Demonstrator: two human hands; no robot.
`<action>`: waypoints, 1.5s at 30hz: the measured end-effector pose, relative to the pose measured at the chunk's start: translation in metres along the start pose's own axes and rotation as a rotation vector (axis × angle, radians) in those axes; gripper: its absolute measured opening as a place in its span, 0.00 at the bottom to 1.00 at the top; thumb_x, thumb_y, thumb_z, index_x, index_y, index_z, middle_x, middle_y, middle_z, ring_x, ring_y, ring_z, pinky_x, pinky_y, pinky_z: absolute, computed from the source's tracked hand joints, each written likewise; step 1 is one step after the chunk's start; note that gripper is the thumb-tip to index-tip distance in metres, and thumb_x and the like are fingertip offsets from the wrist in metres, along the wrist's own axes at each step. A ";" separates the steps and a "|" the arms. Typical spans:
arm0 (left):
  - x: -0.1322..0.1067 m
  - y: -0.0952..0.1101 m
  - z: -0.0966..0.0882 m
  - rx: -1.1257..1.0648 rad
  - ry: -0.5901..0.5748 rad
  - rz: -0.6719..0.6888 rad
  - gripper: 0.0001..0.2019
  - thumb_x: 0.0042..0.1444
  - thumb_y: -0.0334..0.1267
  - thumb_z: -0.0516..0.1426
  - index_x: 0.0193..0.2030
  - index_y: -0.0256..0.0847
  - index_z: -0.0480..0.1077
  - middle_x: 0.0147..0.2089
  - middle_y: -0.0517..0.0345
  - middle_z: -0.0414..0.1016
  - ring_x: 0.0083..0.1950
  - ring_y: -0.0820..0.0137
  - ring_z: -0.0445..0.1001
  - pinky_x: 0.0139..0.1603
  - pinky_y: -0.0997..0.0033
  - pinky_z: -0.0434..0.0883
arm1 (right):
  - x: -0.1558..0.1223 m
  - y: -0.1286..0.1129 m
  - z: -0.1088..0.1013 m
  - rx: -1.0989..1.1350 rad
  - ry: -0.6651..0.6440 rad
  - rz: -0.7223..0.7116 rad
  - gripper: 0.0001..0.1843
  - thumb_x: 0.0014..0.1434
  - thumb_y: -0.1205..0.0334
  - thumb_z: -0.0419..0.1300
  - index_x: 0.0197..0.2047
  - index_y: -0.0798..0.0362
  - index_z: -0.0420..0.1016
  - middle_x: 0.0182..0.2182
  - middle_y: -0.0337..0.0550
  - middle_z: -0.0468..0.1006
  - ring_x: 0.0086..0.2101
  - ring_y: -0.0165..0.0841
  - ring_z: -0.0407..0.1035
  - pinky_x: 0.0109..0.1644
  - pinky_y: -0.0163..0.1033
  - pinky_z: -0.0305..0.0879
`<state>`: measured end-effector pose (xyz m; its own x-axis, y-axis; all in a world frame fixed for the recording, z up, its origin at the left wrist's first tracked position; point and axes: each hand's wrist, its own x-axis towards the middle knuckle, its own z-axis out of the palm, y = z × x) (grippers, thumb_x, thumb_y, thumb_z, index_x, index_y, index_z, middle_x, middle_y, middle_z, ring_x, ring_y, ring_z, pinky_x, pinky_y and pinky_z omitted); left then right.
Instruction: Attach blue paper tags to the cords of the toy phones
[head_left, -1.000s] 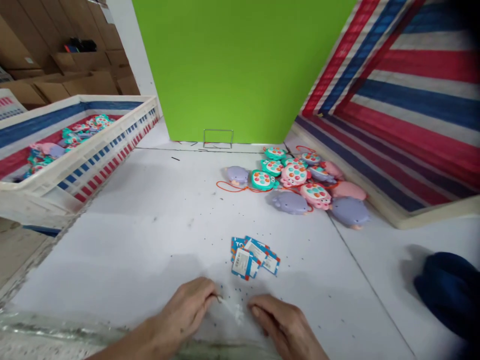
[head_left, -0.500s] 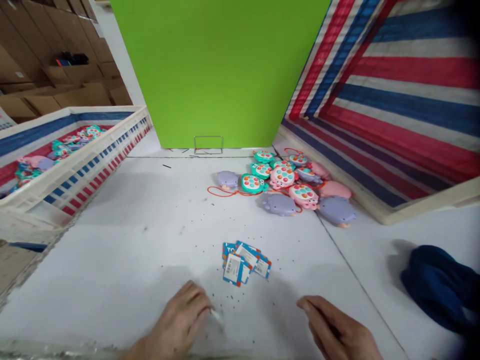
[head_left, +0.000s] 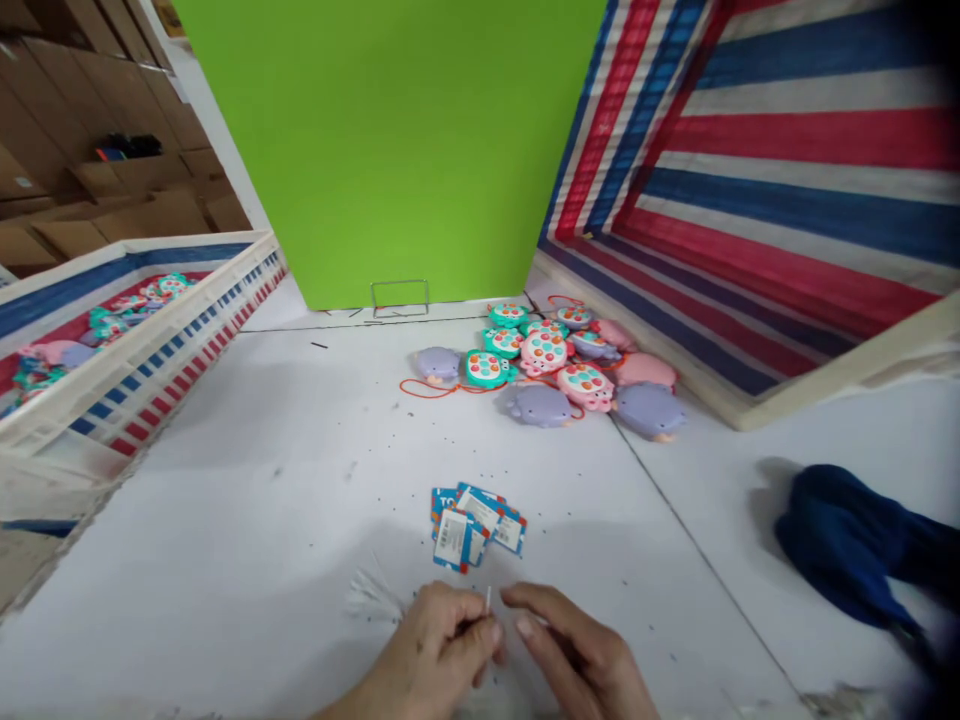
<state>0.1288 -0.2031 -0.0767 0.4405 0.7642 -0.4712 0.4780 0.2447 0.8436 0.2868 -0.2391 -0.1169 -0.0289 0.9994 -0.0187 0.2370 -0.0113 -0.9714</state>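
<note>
The left hand point(head_left: 442, 640) pinched a thin white strip point(head_left: 489, 600), long axis upright in view, nearside of the flat, rectangular cards point(head_left: 465, 525). The right hand point(head_left: 581, 650), also nearside, was parted. Fine white strands point(head_left: 375, 597) fanned out left-nearside.

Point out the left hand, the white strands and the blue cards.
Left hand point(head_left: 441, 642): head view, back of the hand.
White strands point(head_left: 374, 596): head view, middle of the loose bunch.
Blue cards point(head_left: 478, 514): head view, pale label of an upper card.
</note>
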 end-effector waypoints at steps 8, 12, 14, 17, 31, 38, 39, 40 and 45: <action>0.006 -0.004 -0.001 0.262 -0.054 0.124 0.11 0.52 0.33 0.49 0.27 0.34 0.71 0.23 0.61 0.64 0.27 0.72 0.64 0.28 0.77 0.61 | 0.012 0.005 0.024 0.228 0.067 0.053 0.12 0.52 0.56 0.57 0.22 0.53 0.69 0.17 0.34 0.66 0.19 0.26 0.61 0.22 0.29 0.57; 0.019 -0.014 -0.024 0.667 0.163 0.355 0.16 0.47 0.35 0.58 0.45 0.39 0.66 0.47 0.52 0.67 0.48 0.62 0.63 0.50 0.64 0.62 | 0.028 0.006 0.011 0.090 0.050 0.094 0.14 0.55 0.52 0.53 0.26 0.53 0.68 0.18 0.34 0.66 0.19 0.27 0.60 0.23 0.30 0.57; 0.028 -0.020 -0.029 0.793 0.198 0.384 0.22 0.47 0.38 0.59 0.49 0.39 0.63 0.50 0.50 0.64 0.51 0.59 0.61 0.52 0.59 0.62 | 0.041 0.007 0.011 0.041 0.001 0.051 0.12 0.56 0.53 0.52 0.29 0.53 0.68 0.17 0.34 0.65 0.19 0.28 0.60 0.23 0.31 0.57; 0.039 -0.025 -0.024 0.895 0.232 0.373 0.22 0.48 0.37 0.58 0.50 0.37 0.62 0.51 0.48 0.63 0.51 0.58 0.62 0.52 0.57 0.63 | 0.058 0.008 0.018 -0.042 -0.014 -0.019 0.11 0.56 0.57 0.50 0.29 0.52 0.70 0.17 0.36 0.66 0.20 0.30 0.63 0.25 0.33 0.59; 0.029 -0.029 -0.050 0.590 0.587 0.503 0.12 0.60 0.33 0.42 0.32 0.39 0.65 0.29 0.58 0.68 0.29 0.73 0.68 0.31 0.75 0.66 | 0.061 0.011 0.038 0.104 0.059 0.104 0.13 0.54 0.54 0.54 0.23 0.52 0.66 0.13 0.34 0.66 0.15 0.28 0.59 0.20 0.32 0.56; 0.004 -0.014 -0.048 0.208 0.445 0.344 0.15 0.59 0.41 0.46 0.27 0.38 0.67 0.26 0.59 0.68 0.29 0.73 0.67 0.31 0.77 0.63 | 0.065 -0.014 0.050 0.575 -0.065 0.133 0.16 0.52 0.50 0.58 0.24 0.55 0.67 0.15 0.34 0.66 0.17 0.24 0.58 0.21 0.29 0.56; 0.002 -0.013 -0.048 0.138 0.391 0.361 0.15 0.59 0.41 0.46 0.29 0.38 0.68 0.29 0.58 0.70 0.31 0.72 0.68 0.34 0.77 0.64 | 0.065 -0.014 0.050 0.652 -0.111 0.151 0.16 0.52 0.50 0.59 0.24 0.55 0.66 0.14 0.33 0.64 0.16 0.23 0.56 0.20 0.28 0.54; 0.000 -0.013 -0.050 0.068 0.346 0.371 0.13 0.58 0.41 0.47 0.34 0.38 0.69 0.33 0.56 0.71 0.35 0.71 0.69 0.37 0.76 0.64 | 0.065 -0.013 0.051 0.737 -0.165 0.178 0.17 0.50 0.50 0.60 0.23 0.55 0.65 0.13 0.31 0.62 0.15 0.21 0.54 0.19 0.27 0.51; 0.006 -0.013 -0.055 -0.262 0.077 0.344 0.21 0.45 0.36 0.60 0.48 0.40 0.66 0.46 0.53 0.69 0.47 0.65 0.67 0.46 0.70 0.63 | 0.057 -0.008 0.059 0.968 -0.250 0.367 0.17 0.44 0.50 0.65 0.26 0.55 0.70 0.10 0.26 0.57 0.10 0.18 0.47 0.14 0.25 0.45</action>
<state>0.0833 -0.1688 -0.0767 0.4777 0.8675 -0.1390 0.1001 0.1034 0.9896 0.2264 -0.1837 -0.1242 -0.3373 0.8957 -0.2898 -0.5979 -0.4416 -0.6689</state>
